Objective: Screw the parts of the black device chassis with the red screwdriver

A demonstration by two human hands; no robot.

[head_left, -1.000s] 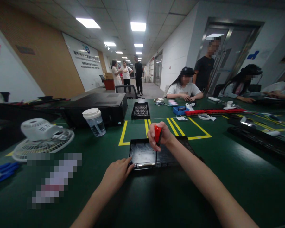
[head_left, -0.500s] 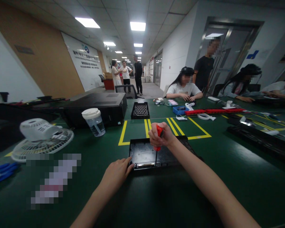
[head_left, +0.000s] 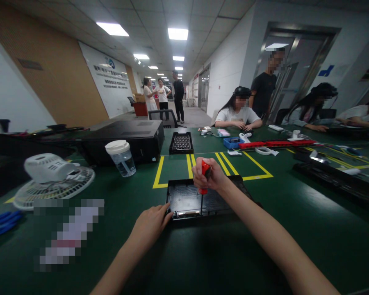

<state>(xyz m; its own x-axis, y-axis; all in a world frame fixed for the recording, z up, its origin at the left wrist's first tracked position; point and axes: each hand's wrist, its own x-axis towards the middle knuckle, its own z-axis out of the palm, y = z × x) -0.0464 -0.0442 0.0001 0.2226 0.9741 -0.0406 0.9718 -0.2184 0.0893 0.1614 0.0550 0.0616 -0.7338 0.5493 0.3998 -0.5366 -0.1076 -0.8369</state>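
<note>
Table: the panel and tools are carried on a green table (head_left: 178,262) marked with yellow tape (head_left: 159,174).
Case: a bulky black case (head_left: 126,137) is set beyond the panel, to the left.
Panel: the shallow, walled black panel (head_left: 181,194) is laid flat in front of the person, partly covered by the right forearm. It is judged light and stiff, probably plastic, with a glossy face likely to slide; it would best be taken by its raised walls or corners.
Left hand: the panel's near left corner is touched by the left hand (head_left: 152,223); whether it is gripped or merely braced cannot be told.
Right hand: the screwdriver's handle is wrapped in the fist of the right hand (head_left: 213,174).
Screwdriver: the red screwdriver (head_left: 205,169) is held upright, tip down at the near wall. Its handle is judged firm and easily gripped.
Strip: a pale strip (head_left: 188,214) is seen just left of the tip.
</note>
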